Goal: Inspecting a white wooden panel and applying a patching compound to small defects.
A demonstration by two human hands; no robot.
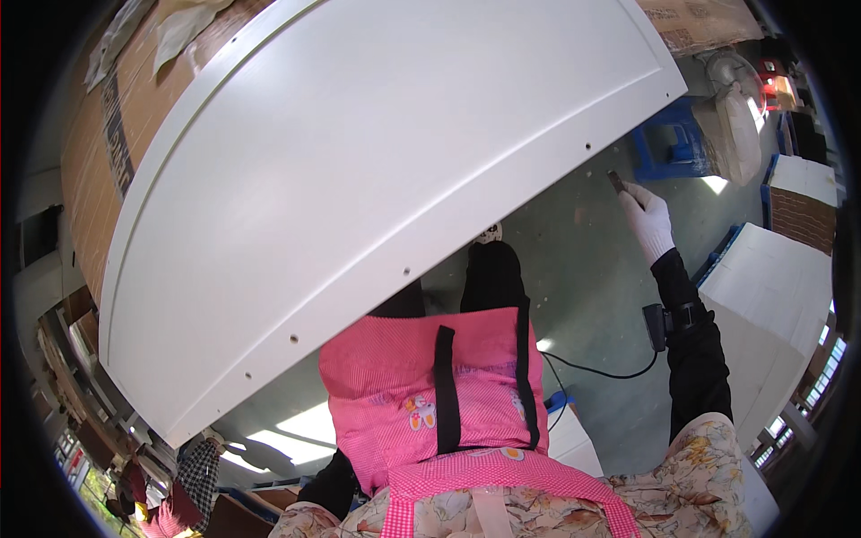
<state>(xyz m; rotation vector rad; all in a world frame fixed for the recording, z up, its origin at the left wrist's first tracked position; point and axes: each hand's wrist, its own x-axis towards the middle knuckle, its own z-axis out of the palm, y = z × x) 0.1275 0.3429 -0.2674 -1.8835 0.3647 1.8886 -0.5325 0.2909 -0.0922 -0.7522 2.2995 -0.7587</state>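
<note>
Right now, my white-gloved right hand pinching a small dark brown block beside the big white drilled wooden panel, left hand unseen, pink apron pocket contents hidden.

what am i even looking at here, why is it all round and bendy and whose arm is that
This is one picture from a wide fisheye camera worn on a person's head, looking down. That lens bends straight edges, so the big white panel looks curved; it is likely a flat board with a grooved border and small holes along one edge. It fills most of the view, above the person's legs.

There is no machine, just a person. The arm on the right is their own: the right hand, in a white glove, holds a small dark object by the panel's edge; I cannot tell what it is. A small black device with a cable sits at that wrist. The left hand is not visible.

Lower down is their pink apron. Around them: green floor, cardboard boxes, a blue stool.
</note>
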